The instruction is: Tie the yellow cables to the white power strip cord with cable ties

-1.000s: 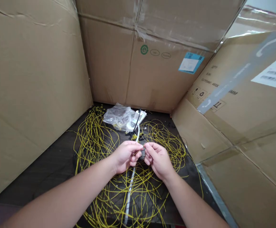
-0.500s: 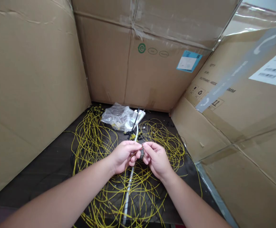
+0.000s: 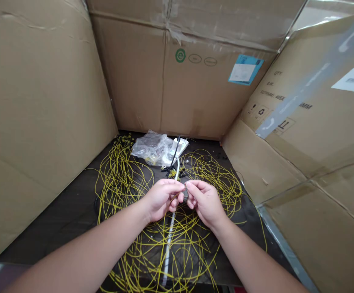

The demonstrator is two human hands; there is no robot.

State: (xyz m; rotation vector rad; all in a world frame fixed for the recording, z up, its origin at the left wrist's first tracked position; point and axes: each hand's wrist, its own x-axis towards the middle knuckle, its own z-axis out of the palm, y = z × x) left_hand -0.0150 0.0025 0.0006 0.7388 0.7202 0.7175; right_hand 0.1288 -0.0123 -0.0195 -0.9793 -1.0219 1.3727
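My left hand (image 3: 163, 199) and my right hand (image 3: 207, 203) meet over the middle of the dark tabletop, thumbs and forefingers pinched with their tips almost touching. A thin yellow wire (image 3: 173, 199) runs through the closed fingers of my left hand. Between the two hands sits a small dark grey block (image 3: 185, 196), gripped by my right fingers; its exact kind is too small to tell. Below the hands a white cable (image 3: 168, 246) passes over a loose tangle of yellow wires (image 3: 192, 240).
Coiled yellow wires lie left (image 3: 112, 175) and right (image 3: 213, 175). Behind the hands are a clear plastic bag (image 3: 152, 147), a white piece (image 3: 181, 145) and a black cable tip (image 3: 177, 148). Cardboard boxes wall in the left (image 3: 42, 101), back (image 3: 140, 81) and right (image 3: 332, 183).
The view has shifted slightly, so the hands appear a little further right. Both hands keep their pinched pose around the grey block; little else differs.
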